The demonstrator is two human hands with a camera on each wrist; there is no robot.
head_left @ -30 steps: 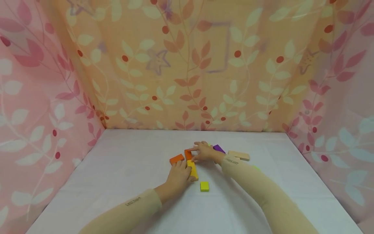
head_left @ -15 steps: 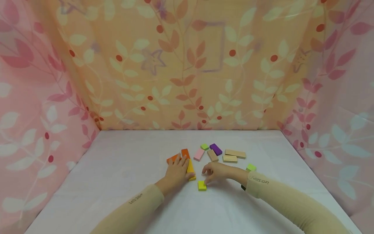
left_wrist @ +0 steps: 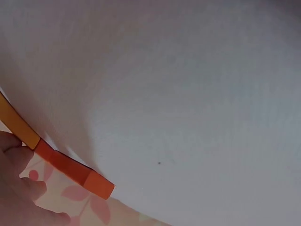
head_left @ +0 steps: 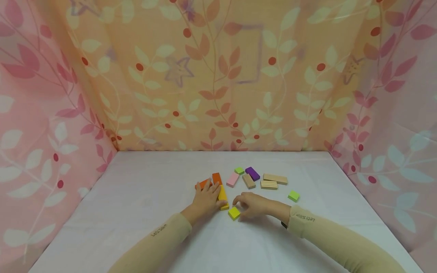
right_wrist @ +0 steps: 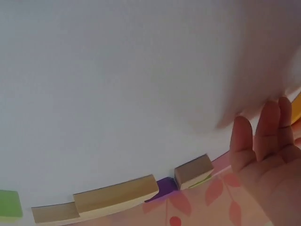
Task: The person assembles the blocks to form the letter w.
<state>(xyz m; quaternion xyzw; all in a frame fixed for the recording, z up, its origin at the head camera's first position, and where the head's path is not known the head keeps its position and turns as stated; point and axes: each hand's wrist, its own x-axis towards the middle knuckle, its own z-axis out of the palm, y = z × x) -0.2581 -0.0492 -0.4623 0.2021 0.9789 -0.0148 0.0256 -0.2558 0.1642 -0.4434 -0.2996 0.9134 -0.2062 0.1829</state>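
A: What are the surface and room like?

B: A white tabletop [head_left: 136, 197] fills the lower half of the head view. Leaf-patterned fabric walls [head_left: 218, 76] enclose it, peach behind, pink at the left and right edges.

A: And the blocks? Count them.

B: Eleven. Just below centre lie two orange-red rectangular blocks [head_left: 216, 178] and one long amber block [head_left: 223, 199]. The left hand [head_left: 203, 200] has its fingers spread wide over the left orange-red one and beside the amber.

A: The right hand [head_left: 254, 204]?

B: Lower centre, its thumb and forefinger narrowly pinch one small yellow square block [head_left: 234, 213].

A: The others?

B: Right of centre: one pink rectangular block [head_left: 233, 180], one purple rectangular block [head_left: 252, 173], two lime-green square blocks [head_left: 293, 196], three plain wooden rectangular blocks [head_left: 275, 179].
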